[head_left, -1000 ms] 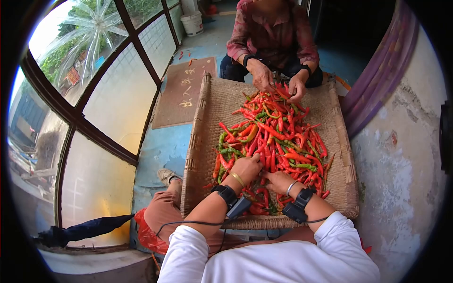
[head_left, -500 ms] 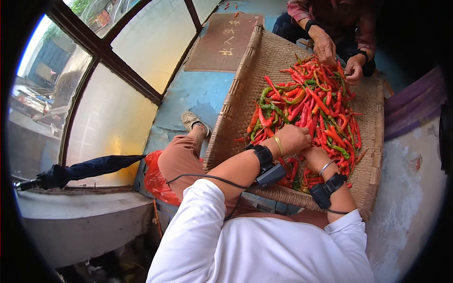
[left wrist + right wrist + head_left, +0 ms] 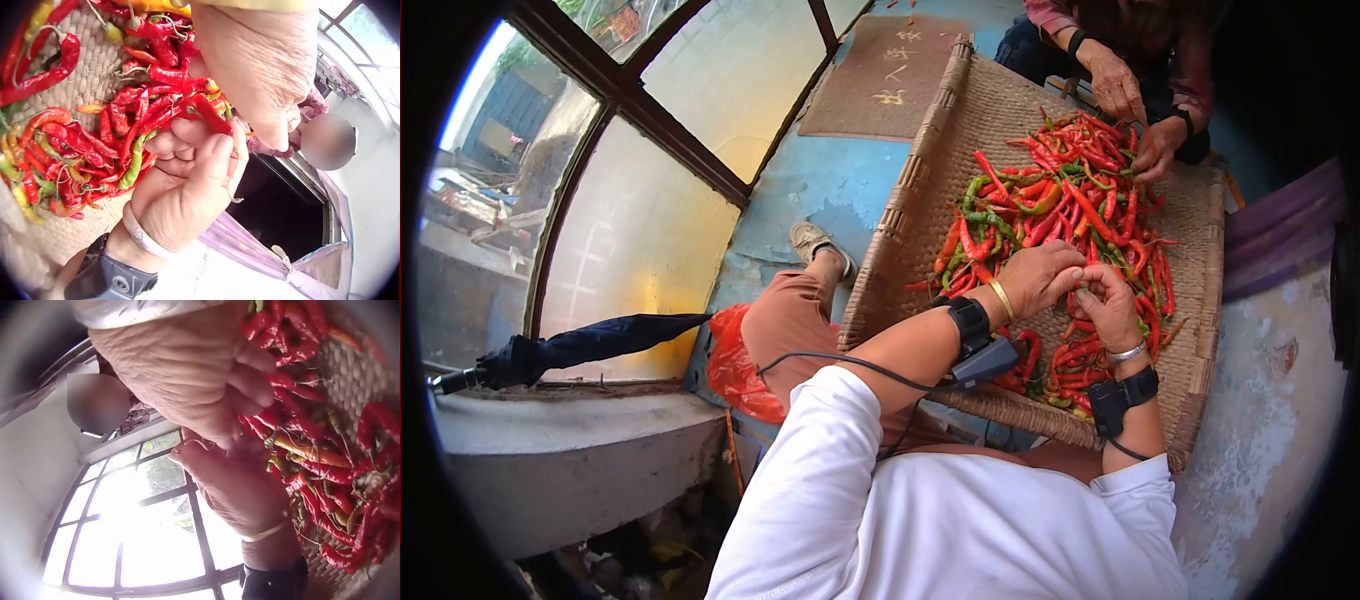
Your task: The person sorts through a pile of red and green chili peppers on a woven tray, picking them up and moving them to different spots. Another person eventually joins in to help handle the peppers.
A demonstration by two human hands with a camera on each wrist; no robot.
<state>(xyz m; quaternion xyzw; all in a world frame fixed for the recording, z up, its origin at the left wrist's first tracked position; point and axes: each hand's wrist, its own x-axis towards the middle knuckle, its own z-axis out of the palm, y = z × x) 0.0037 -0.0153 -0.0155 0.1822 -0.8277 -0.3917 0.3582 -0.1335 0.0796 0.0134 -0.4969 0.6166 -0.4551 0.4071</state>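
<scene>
In the head view my left hand [image 3: 1040, 278], with a gold bangle, and my right hand [image 3: 1108, 308], with a silver one, meet fingertip to fingertip over the pile. My right hand pinches a red chili pepper [image 3: 212, 115] between thumb and bent fingers; its thin pale stem [image 3: 236, 200] sticks out past the fingers. Bent left fingers are right at that pepper's stem end, but I cannot tell whether they grip it. Beneath both hands, a heap of red, green and orange chili peppers [image 3: 1090, 200] lies in a shallow woven tray [image 3: 920, 225].
Across the tray, another person's hands [image 3: 1115, 85] work at the heap's far end. A folded dark umbrella [image 3: 610, 342] and a red plastic bag [image 3: 740, 365] are at the left, by the framed window [image 3: 635, 225]. A purple curtain [image 3: 1285, 235] hangs at the right.
The head view has swung, shifting the tray toward the right. My hands have come up out of the chili peppers and closer together, with one pepper now in my right fingers.
</scene>
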